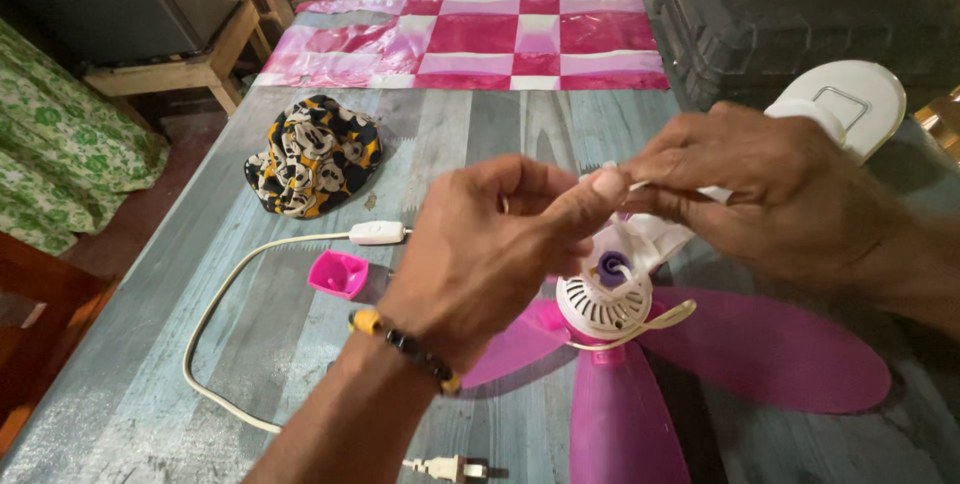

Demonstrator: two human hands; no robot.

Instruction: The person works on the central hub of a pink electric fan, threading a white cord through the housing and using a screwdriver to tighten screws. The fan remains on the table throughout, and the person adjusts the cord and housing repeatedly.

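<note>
The small fan with pink blades point(760, 354) and a white ribbed hub point(603, 306) looks like smooth, slightly glossy plastic, as does the little pink cap point(338, 273). The grey-blue table top point(470, 134) shows worn, matt painted wood. The black-and-yellow patterned hat point(313, 155) is soft cloth, and the pink-and-white chequered sheet point(480, 39) shines like plastic film.

A grey-blue wooden table point(470, 134) carries a pink and white checked cloth point(470, 39) at its far end, a patterned fabric cap point(313, 154), a small pink cup-shaped part point(338, 274), a white cord point(215, 324) with switch point(377, 233) and plug point(445, 467), and a pink-bladed fan point(640, 344).
</note>
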